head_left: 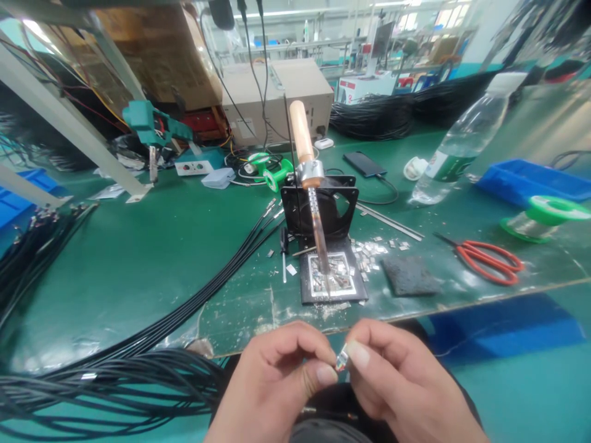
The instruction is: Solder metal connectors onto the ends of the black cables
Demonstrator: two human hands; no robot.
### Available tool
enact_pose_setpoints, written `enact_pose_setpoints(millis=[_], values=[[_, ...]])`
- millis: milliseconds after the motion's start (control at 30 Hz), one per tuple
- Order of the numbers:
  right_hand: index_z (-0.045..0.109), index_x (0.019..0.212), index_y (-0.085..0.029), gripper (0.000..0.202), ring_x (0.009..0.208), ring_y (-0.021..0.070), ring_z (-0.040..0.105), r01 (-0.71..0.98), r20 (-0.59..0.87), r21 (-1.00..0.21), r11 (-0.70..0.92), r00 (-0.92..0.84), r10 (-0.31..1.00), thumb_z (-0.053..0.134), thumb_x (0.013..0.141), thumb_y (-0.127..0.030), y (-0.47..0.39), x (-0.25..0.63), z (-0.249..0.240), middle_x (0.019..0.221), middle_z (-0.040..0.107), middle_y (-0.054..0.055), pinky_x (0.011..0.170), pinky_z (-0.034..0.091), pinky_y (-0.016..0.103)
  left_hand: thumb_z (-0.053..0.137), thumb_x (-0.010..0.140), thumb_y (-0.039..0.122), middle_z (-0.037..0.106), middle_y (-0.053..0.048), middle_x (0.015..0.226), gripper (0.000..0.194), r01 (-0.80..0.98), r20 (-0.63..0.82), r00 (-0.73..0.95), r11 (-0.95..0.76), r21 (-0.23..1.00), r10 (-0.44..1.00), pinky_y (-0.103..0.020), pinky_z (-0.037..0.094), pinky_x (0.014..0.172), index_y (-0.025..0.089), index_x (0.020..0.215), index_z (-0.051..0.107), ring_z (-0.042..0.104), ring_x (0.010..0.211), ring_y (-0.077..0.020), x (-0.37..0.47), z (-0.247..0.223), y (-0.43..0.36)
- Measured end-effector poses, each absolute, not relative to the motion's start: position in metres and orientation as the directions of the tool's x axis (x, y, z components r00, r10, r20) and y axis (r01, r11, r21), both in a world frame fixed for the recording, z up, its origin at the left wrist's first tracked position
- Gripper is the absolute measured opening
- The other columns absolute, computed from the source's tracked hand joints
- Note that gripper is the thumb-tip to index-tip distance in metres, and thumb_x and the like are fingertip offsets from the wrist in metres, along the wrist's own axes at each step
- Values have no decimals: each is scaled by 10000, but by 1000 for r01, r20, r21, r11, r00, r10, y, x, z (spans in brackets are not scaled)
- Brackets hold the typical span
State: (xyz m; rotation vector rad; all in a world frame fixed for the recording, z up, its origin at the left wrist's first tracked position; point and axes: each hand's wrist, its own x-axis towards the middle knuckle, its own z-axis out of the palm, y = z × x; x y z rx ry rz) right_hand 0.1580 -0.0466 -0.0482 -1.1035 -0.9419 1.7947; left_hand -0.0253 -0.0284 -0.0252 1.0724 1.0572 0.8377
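Near the bottom middle, my left hand (289,378) and my right hand (392,375) are closed in pinches, fingertips almost meeting. Between them is a small shiny metal connector (341,358) with specks of colour at its lower end, perhaps thin wires. Both thumbs and forefingers press on it; the fingertips partly cover it. Just beyond my hands, a soldering iron (318,234) with a wooden handle hangs tip down over a tray of small metal pieces (330,277). A black fan (295,212) stands behind the iron.
Black cables (184,307) sweep across the left side. To the right are a dark sponge-like pad (410,275), red-handled scissors (492,261), a solder spool (545,218), a tilted water bottle (466,147) and a blue bin (535,181). A screwdriver (284,249) lies left of the tray.
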Motion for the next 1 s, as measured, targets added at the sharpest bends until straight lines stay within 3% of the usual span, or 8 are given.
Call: enact_pose_setpoints(millis=[167, 233, 633, 800, 1000], values=[[553, 774, -192, 497, 571, 102, 301, -126, -216, -961, -247, -221, 951, 622, 1000, -629, -50, 160, -50, 621, 372, -62, 536, 253, 249, 777, 930, 301, 727, -23, 887, 127, 244, -83, 207, 31, 969, 975, -250, 507, 794, 254, 822, 824, 669, 859, -179, -28, -20, -36], [542, 776, -196, 506, 593, 113, 315, -77, -219, -968, -241, -217, 951, 595, 1005, -645, -51, 161, -47, 648, 382, -50, 550, 264, 253, 761, 951, 327, 738, -16, 868, 131, 318, -76, 200, 9, 948, 977, -246, 523, 774, 271, 856, 831, 680, 823, -175, -28, -16, -38], [543, 778, -199, 503, 597, 118, 320, -49, -232, -967, -249, -227, 946, 595, 994, -651, -48, 160, -44, 648, 388, -46, 556, 272, 255, 760, 931, 358, 728, -29, 858, 165, 165, -322, 257, 287, 944, 911, -211, 527, 675, 206, 951, 821, 654, 728, -152, -26, -10, -36], [616, 846, -196, 432, 649, 134, 400, 16, -238, -970, -241, -231, 943, 607, 1003, -598, -47, 166, -40, 710, 475, -20, 599, 349, 260, 741, 929, 350, 748, -44, 902, 157, 302, -268, 267, 184, 936, 926, -241, 531, 748, 215, 932, 821, 675, 809, -184, -26, -12, -35], [716, 919, -202, 392, 725, 166, 556, 137, -186, -978, -156, -243, 952, 574, 1032, -550, -46, 173, -38, 800, 654, 35, 674, 460, 279, 734, 902, 259, 729, -13, 818, 88, 423, -86, 278, -42, 905, 957, -218, 508, 664, 223, 829, 767, 660, 707, -147, -23, -16, -37]])
